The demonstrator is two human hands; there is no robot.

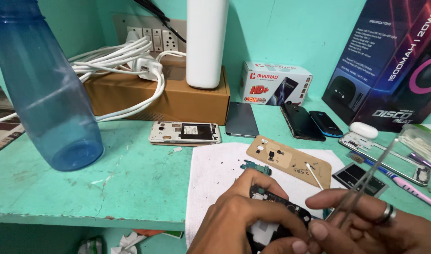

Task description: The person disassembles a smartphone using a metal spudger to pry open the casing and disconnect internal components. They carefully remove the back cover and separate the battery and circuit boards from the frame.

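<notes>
My left hand (243, 216) grips a small black phone frame (281, 207) over a white cloth (210, 174) at the table's front edge. Beside it, my right hand (366, 223), with a ring on one finger, pinches thin metal tweezers (366, 176) whose long end points up to the right. The tweezer tips meet the frame between my fingers. A cotton swab (315, 175) sticks up from behind my right hand's fingers. A small green circuit board (256, 167) lies on the cloth just beyond my left hand.
A tan back cover (290, 160), an opened white phone (185, 132), several dark phones (300, 121), a battery (354, 175), a silver frame (389, 160) and a pink toothbrush (413, 190) lie around. A blue bottle (46, 89) stands left. Boxes, white cables (130, 66) and a white cylinder (207, 42) stand behind.
</notes>
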